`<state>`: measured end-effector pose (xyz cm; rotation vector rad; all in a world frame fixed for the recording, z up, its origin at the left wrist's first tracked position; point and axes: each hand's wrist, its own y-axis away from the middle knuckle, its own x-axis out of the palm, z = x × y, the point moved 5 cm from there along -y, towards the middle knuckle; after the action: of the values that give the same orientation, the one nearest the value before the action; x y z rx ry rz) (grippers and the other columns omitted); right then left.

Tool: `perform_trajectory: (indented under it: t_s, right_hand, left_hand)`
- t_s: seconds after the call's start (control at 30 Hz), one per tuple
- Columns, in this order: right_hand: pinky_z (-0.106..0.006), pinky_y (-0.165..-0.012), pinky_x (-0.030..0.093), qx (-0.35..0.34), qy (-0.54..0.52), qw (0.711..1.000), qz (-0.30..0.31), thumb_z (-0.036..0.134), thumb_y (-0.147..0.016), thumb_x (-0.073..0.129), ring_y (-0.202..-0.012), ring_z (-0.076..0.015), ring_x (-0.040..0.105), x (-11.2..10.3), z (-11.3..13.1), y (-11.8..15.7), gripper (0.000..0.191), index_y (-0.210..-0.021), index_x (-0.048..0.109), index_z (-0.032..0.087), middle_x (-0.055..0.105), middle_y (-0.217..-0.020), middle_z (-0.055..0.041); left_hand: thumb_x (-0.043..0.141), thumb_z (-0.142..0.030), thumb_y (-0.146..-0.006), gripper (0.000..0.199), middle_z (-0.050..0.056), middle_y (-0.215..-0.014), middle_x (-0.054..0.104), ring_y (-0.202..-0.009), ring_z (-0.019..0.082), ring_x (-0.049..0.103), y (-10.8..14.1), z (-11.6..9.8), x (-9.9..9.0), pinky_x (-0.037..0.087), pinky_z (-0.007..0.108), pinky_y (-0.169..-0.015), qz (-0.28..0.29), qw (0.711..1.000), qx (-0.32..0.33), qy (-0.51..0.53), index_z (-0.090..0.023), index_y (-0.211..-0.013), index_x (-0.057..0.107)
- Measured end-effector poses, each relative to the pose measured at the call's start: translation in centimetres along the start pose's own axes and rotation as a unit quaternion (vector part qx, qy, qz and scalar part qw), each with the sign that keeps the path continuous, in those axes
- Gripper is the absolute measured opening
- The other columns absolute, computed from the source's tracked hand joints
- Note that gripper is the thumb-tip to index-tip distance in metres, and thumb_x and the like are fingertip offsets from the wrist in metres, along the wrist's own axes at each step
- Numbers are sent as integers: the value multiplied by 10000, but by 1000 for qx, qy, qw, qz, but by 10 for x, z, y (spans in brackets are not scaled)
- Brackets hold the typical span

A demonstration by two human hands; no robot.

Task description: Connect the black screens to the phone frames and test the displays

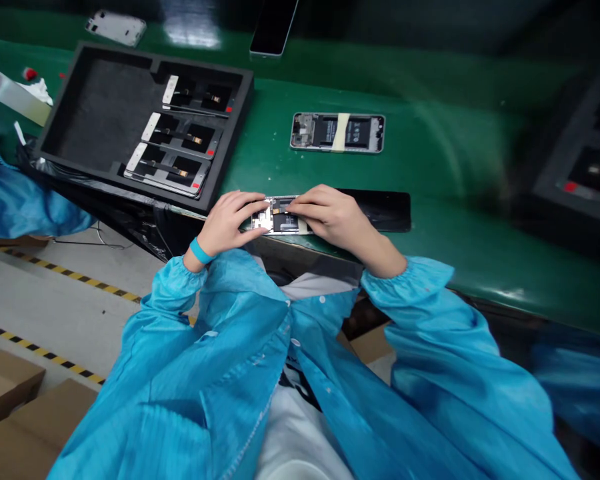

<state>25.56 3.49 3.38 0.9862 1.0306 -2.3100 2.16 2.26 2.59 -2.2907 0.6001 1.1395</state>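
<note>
At the bench's front edge lies an opened smartphone [290, 225], with its inner board and battery facing up. My left hand [229, 221] grips its left end, thumb along the near edge and fingers along the far edge. My right hand [334, 215] is closed in a pinch over the middle of the phone, fingertips by a small flex cable connector [281, 208]; what is between them is hidden. A black screen panel [387, 210] lies to the right, partly behind my right hand.
Beyond it lies another opened phone [363, 133] with tape across it. A black foam tray [97, 113] at left holds several screen assemblies [173, 167]. A dark phone [273, 30], a white back cover [115, 28] and a bottle [20, 100] stand farther off. Another person's blue sleeve [25, 193] shows at left.
</note>
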Motion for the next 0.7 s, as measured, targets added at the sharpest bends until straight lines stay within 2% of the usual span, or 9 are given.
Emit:
perform_trajectory:
  t_s: [0.17, 0.43, 0.6, 0.7]
  right_hand:
    - [-482, -884, 603, 11, 7, 1000, 15, 224, -1056, 543, -1012, -273, 680, 3, 4, -2, 311, -1164, 835, 228, 795, -1111, -123]
    - [-488, -881, 604, -11, 34, 999, 21, 237, -1080, 524, -1009, -276, 657, 3, 9, -3, 313, -1155, 825, 196, 798, -1113, -130]
    - [-471, -878, 592, -18, 32, 999, 17, 243, -1082, 529, -1010, -273, 654, 2, 9, -3, 312, -1156, 829, 210, 793, -1103, -126]
    - [-466, -867, 586, -23, 42, 998, 27, 229, -1076, 535, -1011, -275, 651, 1, 10, -4, 309, -1155, 832, 203, 794, -1101, -131]
  left_hand:
    - [518, -709, -1051, 647, 161, -1474, 674, -1365, 323, 616, 0, -1, 1, 408, 523, -1210, 6, 1000, 3, -16, -225, -1439, 698]
    - [524, -544, -1102, 462, 143, -1482, 669, -1347, 305, 621, 2, -4, 0, 441, 510, -1177, -14, 996, 59, -71, -264, -1395, 746]
    - [489, -569, -1110, 546, 158, -1556, 625, -1372, 354, 588, -1, -6, 1, 427, 569, -1198, 70, 986, 77, -130, -252, -1521, 655]
    - [493, -534, -1115, 568, 147, -1616, 580, -1367, 372, 582, -6, -11, -1, 485, 549, -1132, 138, 972, 95, -163, -230, -1585, 594]
